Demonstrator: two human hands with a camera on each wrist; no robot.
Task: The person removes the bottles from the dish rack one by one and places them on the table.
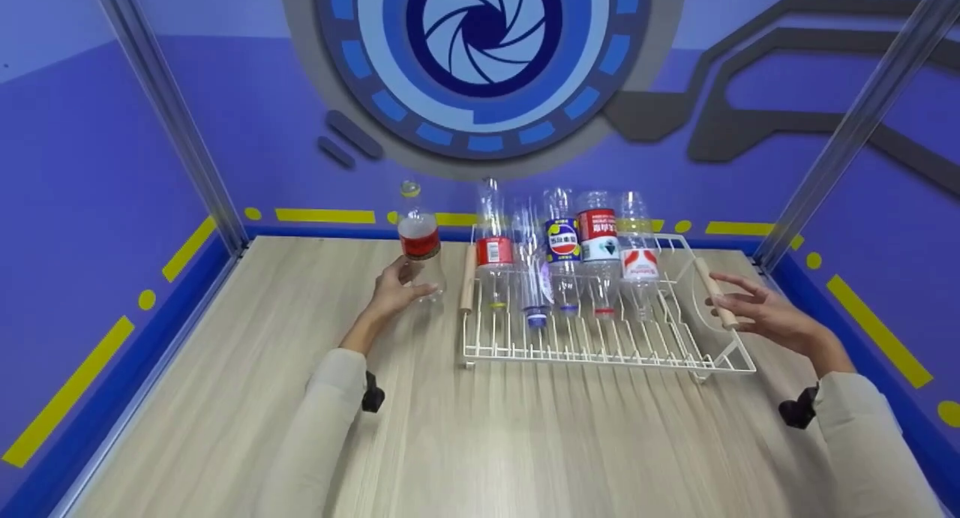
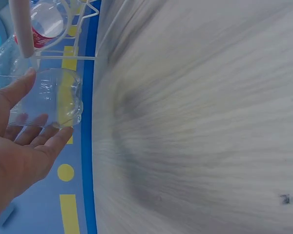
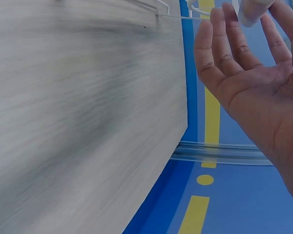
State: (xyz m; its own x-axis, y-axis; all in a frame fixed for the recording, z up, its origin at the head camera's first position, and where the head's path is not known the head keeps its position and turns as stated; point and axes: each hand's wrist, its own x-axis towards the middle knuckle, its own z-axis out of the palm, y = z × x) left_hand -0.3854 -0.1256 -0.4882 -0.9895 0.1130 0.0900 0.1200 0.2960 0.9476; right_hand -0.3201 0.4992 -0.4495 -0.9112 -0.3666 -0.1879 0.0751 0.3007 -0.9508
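While five bottles already stand neck-down in the rack, a sixth bottle stands upright on the counter just left of it, touched by the left hand's loosely spread fingers, and the right hand hovers open, holding nothing, beside the rack's right handle.

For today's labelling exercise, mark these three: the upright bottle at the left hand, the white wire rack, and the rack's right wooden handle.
upright bottle [image 1: 420, 242], head view, red label.
white wire rack [image 1: 600, 351], head view, front rail.
right wooden handle [image 1: 708, 282], head view, upper part.
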